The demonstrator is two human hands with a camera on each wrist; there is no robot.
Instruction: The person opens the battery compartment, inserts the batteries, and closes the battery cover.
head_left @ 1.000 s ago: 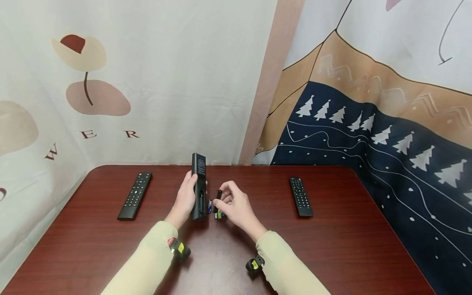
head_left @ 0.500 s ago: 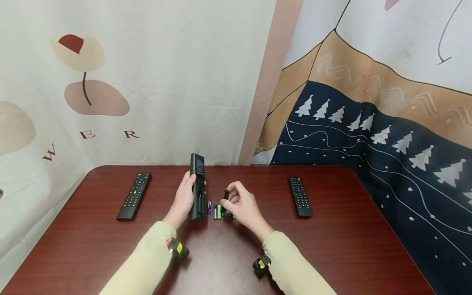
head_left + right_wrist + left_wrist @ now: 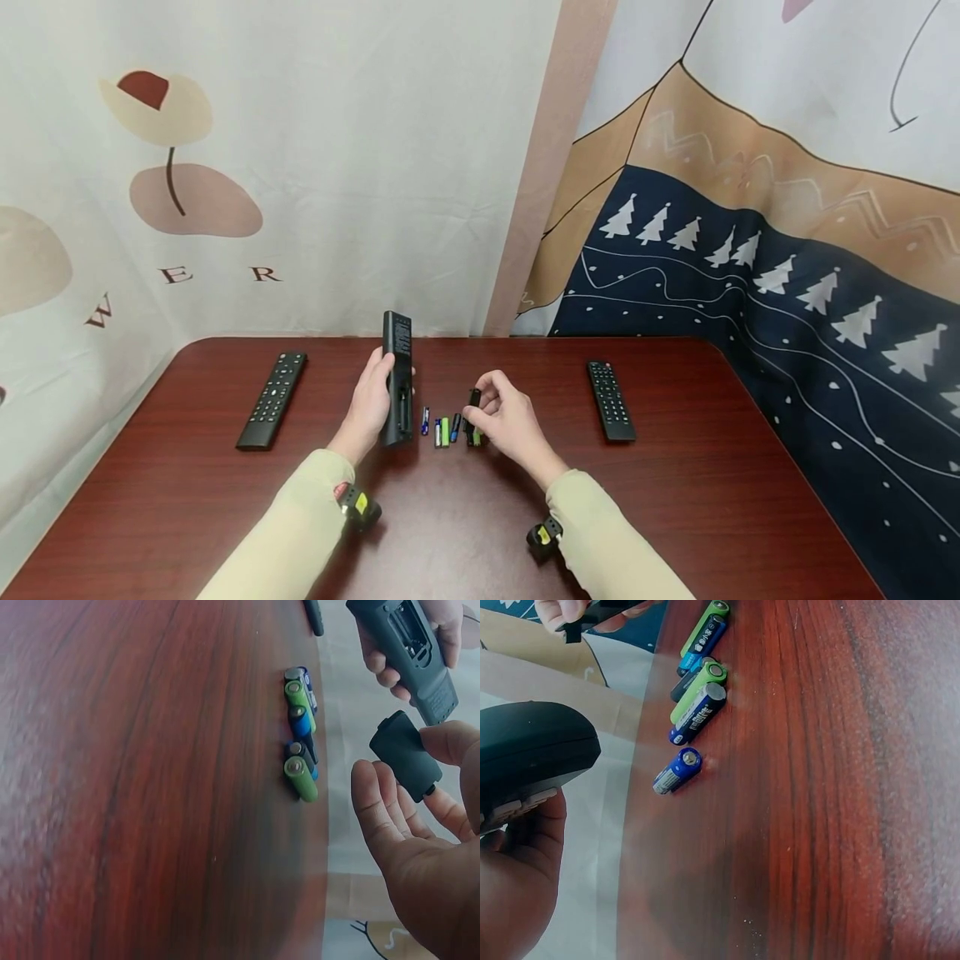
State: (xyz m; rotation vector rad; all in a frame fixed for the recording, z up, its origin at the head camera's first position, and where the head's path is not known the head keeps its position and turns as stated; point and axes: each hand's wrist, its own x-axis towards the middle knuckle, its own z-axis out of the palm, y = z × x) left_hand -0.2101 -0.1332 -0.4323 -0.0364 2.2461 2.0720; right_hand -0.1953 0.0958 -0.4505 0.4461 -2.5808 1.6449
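My left hand (image 3: pixel 366 410) grips a black remote control (image 3: pixel 398 367), raised above the table with its back turned to the right. In the right wrist view its battery compartment (image 3: pixel 409 634) is uncovered, with bits of metal inside. Between thumb and fingers my right hand (image 3: pixel 513 427) pinches a black battery cover (image 3: pixel 406 755), apart from the remote. Several AA-size batteries (image 3: pixel 445 431), green and blue, lie in a rough row on the table between the hands. One blue battery (image 3: pixel 678 771) lies slightly off at the row's left end. The right hand hovers over the row's right end and partly hides it.
A second black remote (image 3: pixel 273 402) lies face up on the left of the brown table (image 3: pixel 697 517). A third, smaller remote (image 3: pixel 611 400) lies face up to the right. A printed curtain (image 3: pixel 375 167) hangs behind the table's far edge.
My right hand has moved to the right with the battery cover, away from the remote, uncovering more batteries. The left hand and its remote have shifted slightly left.
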